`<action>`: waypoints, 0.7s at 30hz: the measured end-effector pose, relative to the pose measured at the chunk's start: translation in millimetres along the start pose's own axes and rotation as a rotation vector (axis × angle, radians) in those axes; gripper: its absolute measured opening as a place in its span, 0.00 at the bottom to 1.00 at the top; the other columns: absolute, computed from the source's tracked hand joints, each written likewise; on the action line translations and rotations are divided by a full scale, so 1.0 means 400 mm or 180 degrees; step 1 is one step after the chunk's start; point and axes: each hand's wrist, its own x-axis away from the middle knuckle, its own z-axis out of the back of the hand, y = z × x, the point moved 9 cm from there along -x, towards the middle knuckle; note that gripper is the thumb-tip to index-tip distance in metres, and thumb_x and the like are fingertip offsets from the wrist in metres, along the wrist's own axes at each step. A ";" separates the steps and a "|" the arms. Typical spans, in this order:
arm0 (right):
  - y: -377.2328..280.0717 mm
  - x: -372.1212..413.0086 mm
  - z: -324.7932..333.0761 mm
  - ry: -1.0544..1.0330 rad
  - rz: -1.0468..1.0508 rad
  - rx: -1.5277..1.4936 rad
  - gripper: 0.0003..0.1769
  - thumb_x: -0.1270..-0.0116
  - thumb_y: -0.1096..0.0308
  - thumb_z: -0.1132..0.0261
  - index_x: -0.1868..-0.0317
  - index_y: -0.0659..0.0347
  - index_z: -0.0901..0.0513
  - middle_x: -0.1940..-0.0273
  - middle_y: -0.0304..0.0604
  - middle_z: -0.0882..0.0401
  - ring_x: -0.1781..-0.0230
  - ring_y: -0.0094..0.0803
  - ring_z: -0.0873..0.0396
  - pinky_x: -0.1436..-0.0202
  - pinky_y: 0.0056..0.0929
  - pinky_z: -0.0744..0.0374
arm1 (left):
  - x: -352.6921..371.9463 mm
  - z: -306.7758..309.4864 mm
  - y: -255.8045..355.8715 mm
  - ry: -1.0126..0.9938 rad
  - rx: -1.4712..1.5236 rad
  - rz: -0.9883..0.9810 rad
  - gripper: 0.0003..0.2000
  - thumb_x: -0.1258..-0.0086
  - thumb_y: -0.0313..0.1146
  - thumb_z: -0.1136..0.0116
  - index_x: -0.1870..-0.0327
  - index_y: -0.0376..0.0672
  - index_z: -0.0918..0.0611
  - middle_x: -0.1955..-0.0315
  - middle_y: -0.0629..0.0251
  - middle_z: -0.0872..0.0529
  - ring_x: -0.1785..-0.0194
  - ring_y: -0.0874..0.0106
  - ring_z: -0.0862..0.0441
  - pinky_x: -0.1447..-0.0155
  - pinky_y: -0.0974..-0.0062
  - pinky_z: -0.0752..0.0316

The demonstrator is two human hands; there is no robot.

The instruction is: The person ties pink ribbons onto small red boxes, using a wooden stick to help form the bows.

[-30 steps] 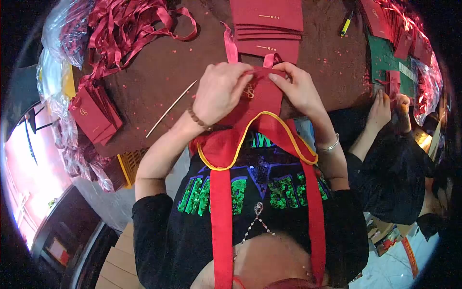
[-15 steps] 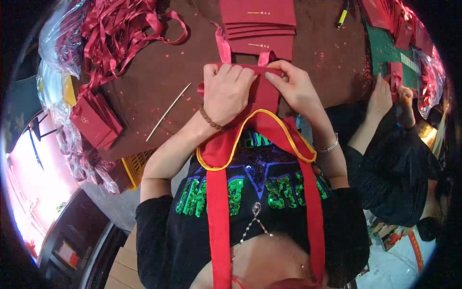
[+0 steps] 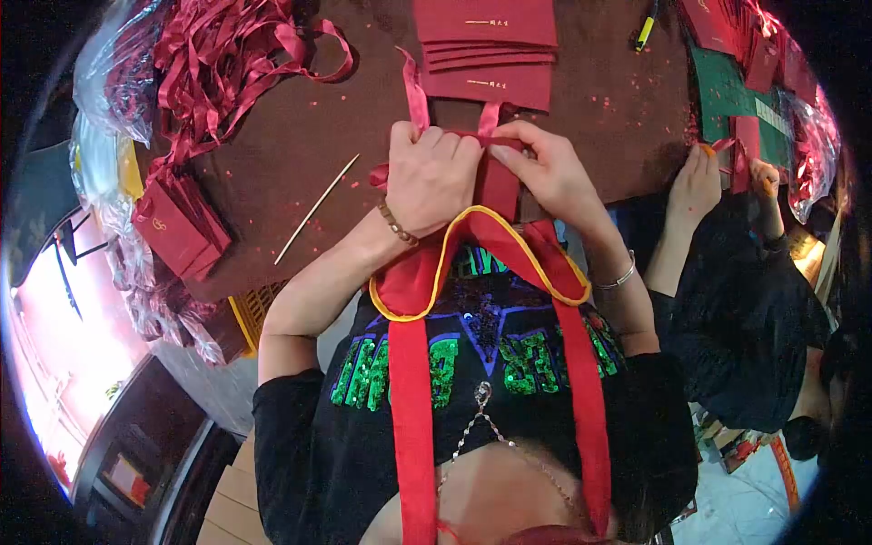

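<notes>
Both hands are on a small dark red paper bag [image 3: 499, 186] at the table's near edge. My left hand [image 3: 434, 173], with a beaded bracelet, is closed over the bag's top left part. My right hand [image 3: 545, 168], with a bangle, pinches the bag's top edge between thumb and index finger. A red ribbon [image 3: 415, 91] rises from above my left hand. Another red ribbon [image 3: 490, 119] stands up between the hands at the top edge. A short ribbon end [image 3: 379, 175] sticks out left of my left hand. My fingers hide much of the top edge.
Red bags [image 3: 486, 54] lie stacked ahead. At left are tangled ribbons [image 3: 218, 73], more bags [image 3: 182, 227] and a thin stick [image 3: 318, 209]. A yellow marker [image 3: 645, 34] lies at the back. A co-worker's hand [image 3: 695, 186] works at right by a green sheet [image 3: 722, 86].
The ribbon between my hands has shifted left and stands straighter. My right hand has moved slightly left, still pinching the bag. The co-worker's nearer hand has moved left and down.
</notes>
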 end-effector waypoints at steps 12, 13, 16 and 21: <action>-0.068 0.019 -0.007 -0.0019 0.0332 0.0038 0.10 0.37 0.73 0.40 0.55 0.66 0.24 0.66 0.38 0.23 0.68 0.15 0.30 0.65 0.18 0.29 | -0.002 0.051 0.014 -0.0255 -0.0178 -0.0025 0.07 0.45 0.38 0.40 0.75 0.50 0.25 0.78 0.72 0.27 0.68 0.71 0.28 0.57 0.63 0.38; -0.068 0.019 -0.009 -0.0021 0.0332 0.0038 0.10 0.37 0.73 0.40 0.55 0.66 0.24 0.66 0.38 0.23 0.68 0.15 0.30 0.65 0.18 0.29 | 0.002 0.052 0.012 -0.0309 -0.0077 -0.0053 0.07 0.45 0.38 0.39 0.75 0.50 0.25 0.78 0.72 0.27 0.68 0.71 0.28 0.57 0.64 0.38; -0.092 0.022 -0.011 0.0059 0.0646 0.0183 0.11 0.38 0.74 0.40 0.56 0.67 0.24 0.65 0.42 0.23 0.66 0.20 0.27 0.63 0.20 0.27 | 0.005 0.055 -0.002 -0.0297 -0.0053 0.0038 0.08 0.46 0.39 0.38 0.75 0.50 0.25 0.79 0.73 0.27 0.68 0.72 0.28 0.57 0.65 0.39; -0.106 0.033 -0.007 0.0144 0.0947 0.0335 0.11 0.39 0.74 0.39 0.55 0.68 0.24 0.62 0.46 0.21 0.60 0.29 0.22 0.57 0.24 0.25 | 0.003 0.085 -0.024 -0.0079 0.0327 0.0467 0.12 0.50 0.39 0.34 0.68 0.49 0.23 0.72 0.70 0.24 0.62 0.69 0.26 0.55 0.67 0.40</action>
